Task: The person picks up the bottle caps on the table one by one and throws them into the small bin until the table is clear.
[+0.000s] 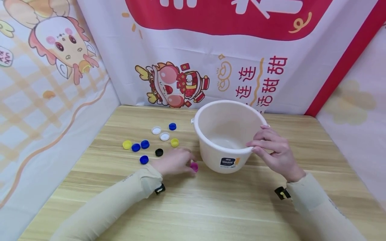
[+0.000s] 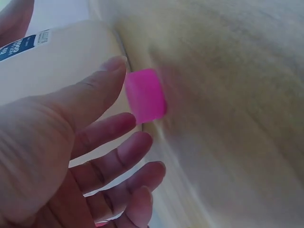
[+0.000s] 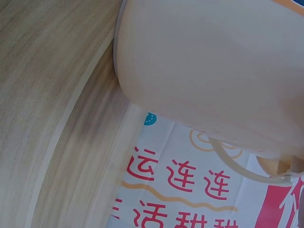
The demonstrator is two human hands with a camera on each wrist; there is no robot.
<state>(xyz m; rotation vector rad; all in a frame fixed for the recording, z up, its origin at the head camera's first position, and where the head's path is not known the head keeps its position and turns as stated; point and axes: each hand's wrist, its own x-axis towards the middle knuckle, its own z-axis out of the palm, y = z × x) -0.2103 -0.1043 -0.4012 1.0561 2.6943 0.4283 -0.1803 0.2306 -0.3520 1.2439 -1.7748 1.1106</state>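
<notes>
A large cream plastic bucket (image 1: 226,160) with a label stands upright on the table. My right hand (image 1: 275,152) grips its rim at the right, with the thumb outside the wall and fingers over the edge. That hand is out of sight in the right wrist view, where the bucket's wall (image 3: 204,71) fills much of the picture. Beside the bucket's base, my left hand (image 1: 176,161) pinches a pink bottle cap (image 2: 147,96) between thumb and index fingertips, low over the table. Its other fingers (image 2: 142,175) are bent loosely below.
Left of the bucket lie several bottle caps, among them a black cap (image 1: 158,152), a yellow cap (image 1: 174,142), a blue cap (image 1: 144,159) and a white cap (image 1: 164,136). The bucket's handle (image 3: 237,166) hangs on the far side. Printed cloth (image 1: 120,50) walls the table's back and sides.
</notes>
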